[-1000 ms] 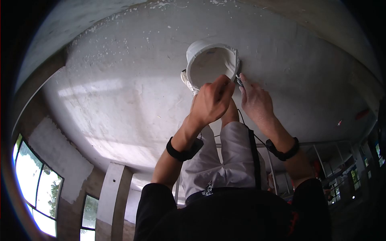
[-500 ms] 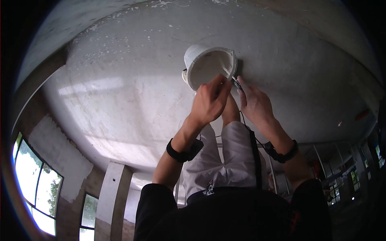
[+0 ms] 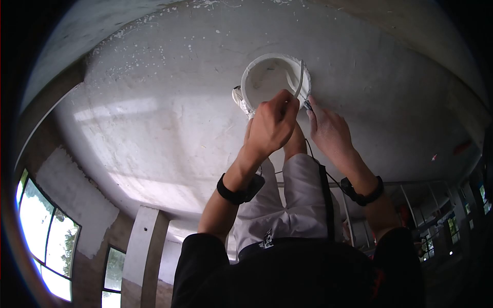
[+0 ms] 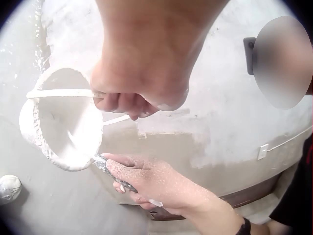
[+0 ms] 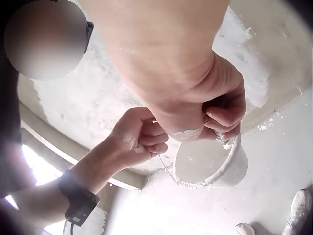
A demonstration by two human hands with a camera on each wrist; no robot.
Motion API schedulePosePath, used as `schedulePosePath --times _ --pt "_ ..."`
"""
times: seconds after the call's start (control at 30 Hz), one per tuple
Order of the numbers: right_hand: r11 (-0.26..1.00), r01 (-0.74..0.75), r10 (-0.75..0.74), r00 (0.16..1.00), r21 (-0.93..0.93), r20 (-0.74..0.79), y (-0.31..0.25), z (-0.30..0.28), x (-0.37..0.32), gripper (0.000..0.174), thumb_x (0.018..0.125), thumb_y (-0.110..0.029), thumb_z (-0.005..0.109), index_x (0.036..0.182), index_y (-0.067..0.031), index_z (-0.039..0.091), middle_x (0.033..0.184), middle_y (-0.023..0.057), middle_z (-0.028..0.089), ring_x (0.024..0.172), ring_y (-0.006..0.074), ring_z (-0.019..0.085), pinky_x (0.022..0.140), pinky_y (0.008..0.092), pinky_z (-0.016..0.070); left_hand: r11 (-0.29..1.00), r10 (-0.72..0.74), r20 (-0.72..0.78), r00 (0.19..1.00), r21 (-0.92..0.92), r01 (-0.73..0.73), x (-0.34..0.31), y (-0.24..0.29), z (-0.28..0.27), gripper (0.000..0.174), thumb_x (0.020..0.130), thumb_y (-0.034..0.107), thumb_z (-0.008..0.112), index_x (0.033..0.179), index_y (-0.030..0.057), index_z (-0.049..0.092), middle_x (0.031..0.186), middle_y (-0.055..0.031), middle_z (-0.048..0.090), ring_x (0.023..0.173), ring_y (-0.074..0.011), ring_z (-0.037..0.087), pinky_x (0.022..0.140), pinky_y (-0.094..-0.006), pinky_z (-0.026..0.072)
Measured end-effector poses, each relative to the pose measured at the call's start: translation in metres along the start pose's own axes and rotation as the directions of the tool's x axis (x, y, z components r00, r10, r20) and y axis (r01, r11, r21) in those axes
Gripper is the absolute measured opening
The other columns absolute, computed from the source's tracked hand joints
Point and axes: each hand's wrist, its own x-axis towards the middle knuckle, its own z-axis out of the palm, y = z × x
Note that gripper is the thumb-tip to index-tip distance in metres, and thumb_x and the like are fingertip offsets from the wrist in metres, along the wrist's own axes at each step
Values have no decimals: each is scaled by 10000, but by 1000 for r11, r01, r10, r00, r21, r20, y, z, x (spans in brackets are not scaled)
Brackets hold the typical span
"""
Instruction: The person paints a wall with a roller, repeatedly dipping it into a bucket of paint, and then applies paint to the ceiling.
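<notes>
A white bucket (image 3: 264, 82), its rim caked with white material, is in front of the person, its mouth facing the head camera. The left hand (image 3: 272, 126) curls round the bucket's handle (image 3: 300, 77), a narrow whitish band that also shows in the left wrist view (image 4: 63, 93). At the bucket's near right rim, the right hand (image 3: 331, 131) grips a dark, white-smeared tool grip (image 4: 115, 174); the tool's far end is hidden or merges with the white in the bucket. White residue coats the right hand (image 4: 156, 183).
Pale floor (image 3: 190, 118) with white splashes lies round the bucket. White shoes (image 5: 297, 210) stand near it in the right wrist view. Windows (image 3: 51, 231) and a pillar (image 3: 141, 246) are at the left, thin metal rails (image 3: 411, 205) at the right. A black cable runs near the legs.
The bucket has shifted slightly right and turned, so more of its inside faces the head camera. Its handle band stands out more above the left hand. Both hands keep their grips.
</notes>
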Motion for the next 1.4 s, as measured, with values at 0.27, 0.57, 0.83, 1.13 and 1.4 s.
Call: schedulePosePath --times 0.27,0.57,0.83,1.13,1.4 --pt "997 -58 64 988 -42 140 -8 -1 10 429 967 -220 499 1311 35 521 797 238 666 783 396 682 714 470 552 987 -13 -11 1000 162 15 5 -11 4 170 937 140 558 877 -18 575 651 -181 571 541 -297 571 529 -365 427" --pt "999 -48 50 991 -18 125 -17 -25 -7 394 939 -165 521 1264 57 538 774 256 657 743 384 689 670 461 560 990 13 -62 998 143 -4 6 -23 11 163 932 135 563 869 -15 567 649 -182 577 579 -329 603 550 -375 448" --pt "991 -76 92 984 -106 154 -10 -6 5 437 890 -131 535 1289 49 530 750 231 668 723 374 694 656 454 564 999 -12 -46 999 34 14 5 -14 10 166 934 134 558 890 -26 573 633 -185 568 551 -233 567 544 -350 431" --pt "999 -28 30 992 -15 121 -8 11 4 465 955 -234 512 1324 48 494 772 246 658 734 393 683 657 473 556 996 -93 -27 995 8 93 6 -12 1 167 934 133 559 886 -27 567 594 -124 521 538 -134 477 504 -326 377" --pt "992 -30 32 999 124 -20 -15 17 13 433 968 -243 500 1297 38 511 773 272 640 728 439 658 675 498 543 998 17 -4 1000 -65 -17 4 -16 2 150 936 117 561 894 -27 567 581 -94 500 540 -106 443 495 -311 353"
